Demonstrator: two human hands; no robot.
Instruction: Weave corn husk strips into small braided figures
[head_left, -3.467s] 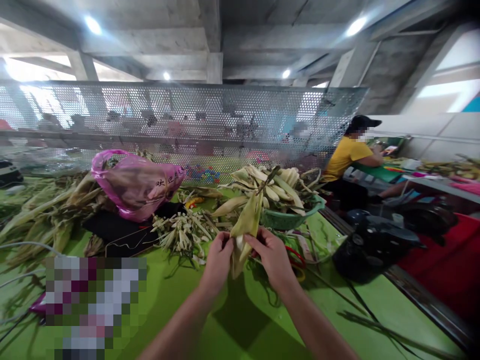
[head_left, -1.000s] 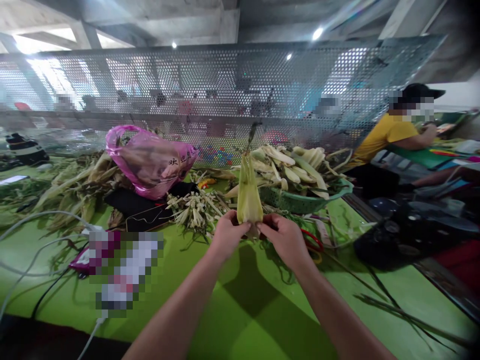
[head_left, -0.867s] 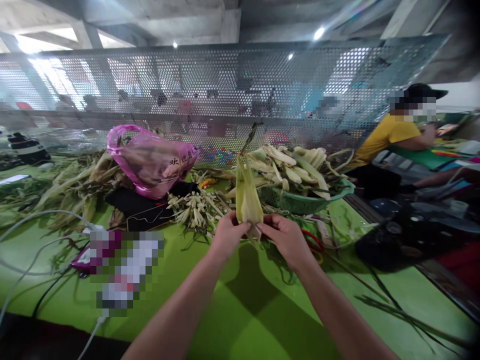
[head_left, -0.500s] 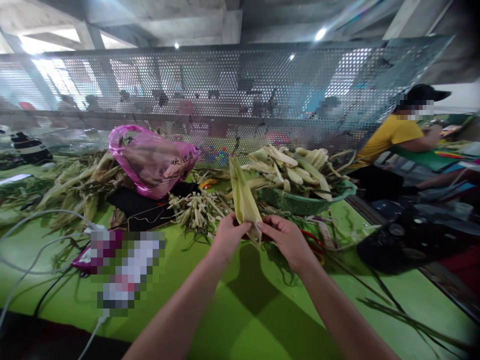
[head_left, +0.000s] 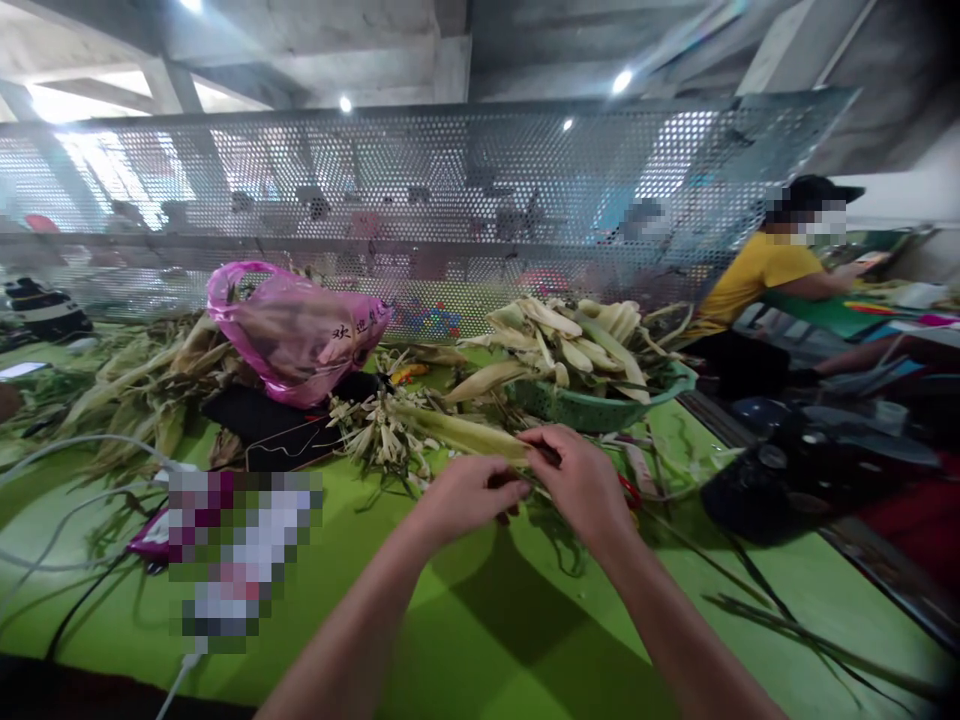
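Observation:
I hold a pale green corn husk (head_left: 457,432) low over the green table (head_left: 480,620), its tip pointing left toward a pile of cut husk stubs (head_left: 379,430). My right hand (head_left: 581,485) pinches the husk's base end between thumb and fingers. My left hand (head_left: 465,493) is curled just below and to the left of it, fingertips at the same base end. A green basket (head_left: 600,408) heaped with folded husks stands right behind my hands.
A pink plastic bag (head_left: 289,335) lies on a dark cloth at the back left, beside loose corn leaves (head_left: 135,385). White cables (head_left: 67,490) trail at the left. Red-handled scissors (head_left: 626,488) lie by my right hand. A perforated metal screen (head_left: 420,200) backs the table. A person in yellow (head_left: 757,285) sits at right.
The husk stood upright between my hands; it has swung down to the left and now lies almost flat. My hands dropped slightly toward the table.

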